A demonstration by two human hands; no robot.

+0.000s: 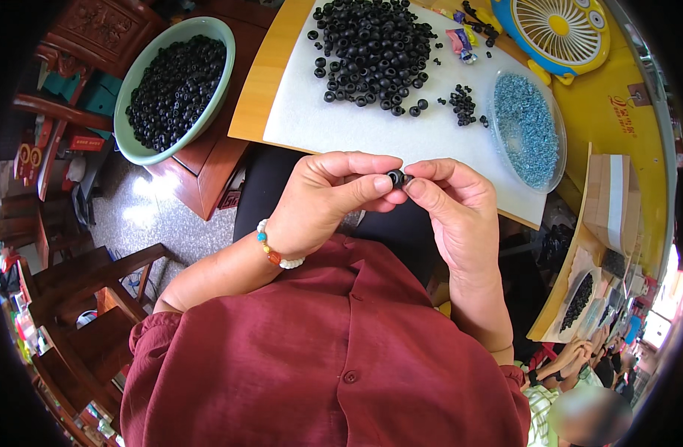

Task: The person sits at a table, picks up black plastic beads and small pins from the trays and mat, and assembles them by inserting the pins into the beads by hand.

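The fingers of the left hand and right hand pinch one small black ring between them, held above the lap. Just past it, a big pile of black rings lies on the white mat on the bench, beside a clear dish of blue bits

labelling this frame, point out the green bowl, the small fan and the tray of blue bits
green bowl (130, 112): head view, left rim.
small fan (559, 27): head view, yellow grille centre.
tray of blue bits (558, 175): head view, clear lower rim.

Both hands' fingers pinch a black ring.
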